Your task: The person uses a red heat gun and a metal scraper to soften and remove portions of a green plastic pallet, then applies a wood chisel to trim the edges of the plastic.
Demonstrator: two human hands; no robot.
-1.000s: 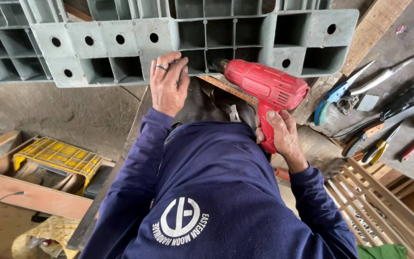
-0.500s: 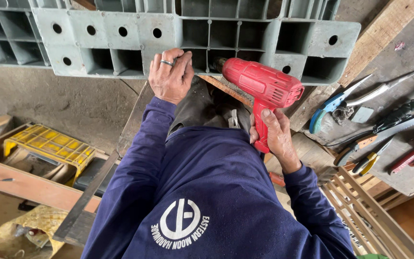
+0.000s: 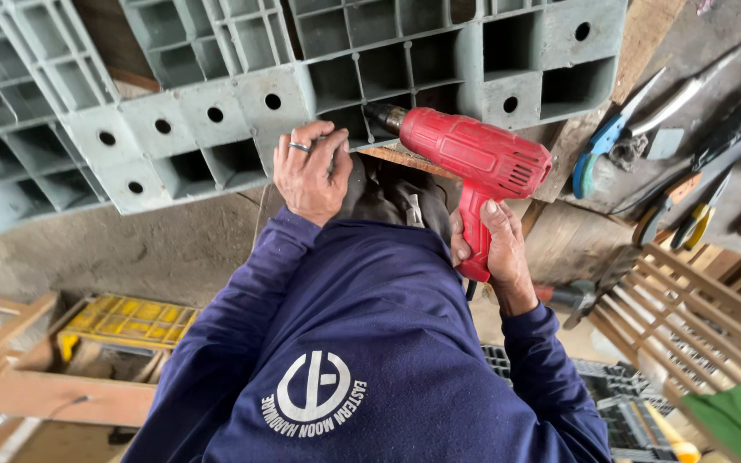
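The view is sitting closer than before, hands barely shifting. The right hand (image 3: pixel 492 250) is clenching the red drill (image 3: pixel 472 167), its nose pointing upper left into the grey pallet (image 3: pixel 216 94), which the left hand (image 3: pixel 310 167) is pressing flat-fingered.

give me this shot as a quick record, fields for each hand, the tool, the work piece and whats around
left hand: left hand, ring on one finger, pressed on the wooden strip at the edge of the grey pallet
right hand: right hand gripping the handle of the red drill
tool: red drill, nose pointing at the pallet beside the left hand
work piece: grey plastic pallet, open cells and round holes
right side: blue-handled shears and other hand tools on a bench
lower left: yellow crate
clothing: dark blue sleeves
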